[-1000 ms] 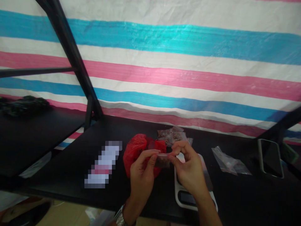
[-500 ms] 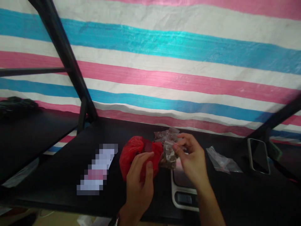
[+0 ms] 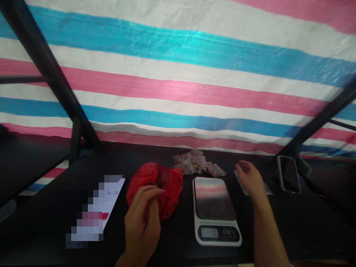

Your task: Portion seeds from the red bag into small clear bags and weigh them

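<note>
My left hand (image 3: 143,222) rests at the near side of a red plastic bag (image 3: 174,185), fingers loosely bent and thumb apart. Dark brownish bits show inside the bag's mouth. Over on the right, my right hand (image 3: 250,181) is above flat clear zip bags (image 3: 268,190), with thumb and fingers apart; it partly hides them. Between the hands lies a white kitchen scale (image 3: 217,211), its dark plate bare and its display lit. Behind the scale is a pile of small filled zip bags (image 3: 194,163) with brownish contents.
A phone (image 3: 289,174) lies at the right on the black table (image 3: 172,248). A partly pixelated pale sheet or screen (image 3: 112,194) lies at the left. Black frame bars (image 3: 52,81) slant at both sides, before a striped plastic sheet (image 3: 178,89).
My right hand has let go of a filled zip bag, which now lies with the pile, and has moved right to the flat bags. The scale is uncovered. The view has shifted slightly.
</note>
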